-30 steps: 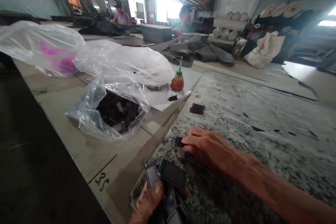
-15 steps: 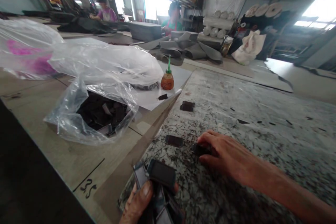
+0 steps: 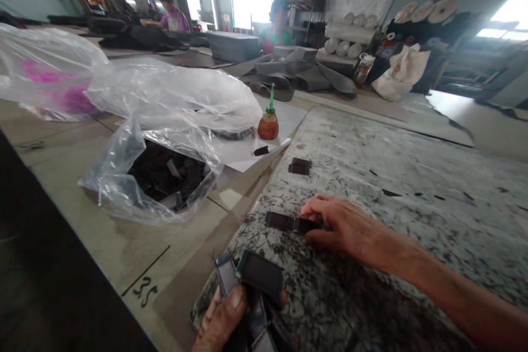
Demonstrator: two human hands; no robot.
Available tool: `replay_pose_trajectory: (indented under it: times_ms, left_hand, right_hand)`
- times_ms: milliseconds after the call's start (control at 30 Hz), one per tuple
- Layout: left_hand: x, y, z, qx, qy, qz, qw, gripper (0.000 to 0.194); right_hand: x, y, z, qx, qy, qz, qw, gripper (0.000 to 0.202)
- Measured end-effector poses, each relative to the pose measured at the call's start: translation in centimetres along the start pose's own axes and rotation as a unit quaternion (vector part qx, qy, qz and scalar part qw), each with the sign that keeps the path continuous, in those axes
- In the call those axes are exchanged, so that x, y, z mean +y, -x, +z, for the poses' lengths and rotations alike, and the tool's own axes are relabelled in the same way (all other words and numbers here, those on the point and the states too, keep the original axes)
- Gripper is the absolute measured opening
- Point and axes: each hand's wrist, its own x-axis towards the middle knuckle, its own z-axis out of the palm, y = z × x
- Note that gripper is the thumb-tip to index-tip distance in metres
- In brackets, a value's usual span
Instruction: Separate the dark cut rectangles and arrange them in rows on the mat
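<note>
My left hand (image 3: pixel 225 313), at the bottom, is closed around a loose bunch of dark rectangular pieces (image 3: pixel 260 274), the thumb pressing on top. Some pieces show a lighter grey side. Over the mottled board, my right hand (image 3: pixel 342 228) pinches one dark rectangular piece (image 3: pixel 308 225) between thumb and fingers. That piece lies end to end with another dark piece (image 3: pixel 280 220) flat on the board, apparently touching it. Farther back, two more dark pieces (image 3: pixel 300 166) lie side by side. My right fingers partly cover the piece they grip.
Left of the board, an open clear plastic bag (image 3: pixel 103 187) holds many dark pieces. An orange-brown bottle (image 3: pixel 268 125) with a green nozzle stands on white paper (image 3: pixel 239 158). Dark scraps (image 3: pixel 391 193) and thread-like bits litter the board (image 3: pixel 412 159). Two people work in the background.
My right hand has moved slightly left with its piece, closing the gap to the piece lying there. My left hand keeps its bunch. The whole view has shifted a little.
</note>
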Motion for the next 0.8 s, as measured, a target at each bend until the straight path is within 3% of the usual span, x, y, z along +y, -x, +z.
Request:
replay_pose_trajectory:
  times_ms: [333, 567, 800]
  left_hand:
    - [-0.3, 0.3, 0.2, -0.011, 0.003, 0.002, 1.0, 0.026]
    - [-0.5, 0.4, 0.3, -0.015, 0.011, 0.003, 1.0, 0.031]
    - [-0.3, 0.7, 0.1, -0.018, 0.032, 0.005, 0.999, 0.026]
  right_hand:
    - [-1.2, -1.1, 1.0, 0.05, 0.03, -0.021, 0.998, 0.041]
    - [-2.2, -2.1, 1.6, 0.045, 0.049, -0.008, 0.998, 0.012]
    - [-2.1, -2.3, 2.3, 0.073, 0.036, 0.036, 0.996, 0.01]
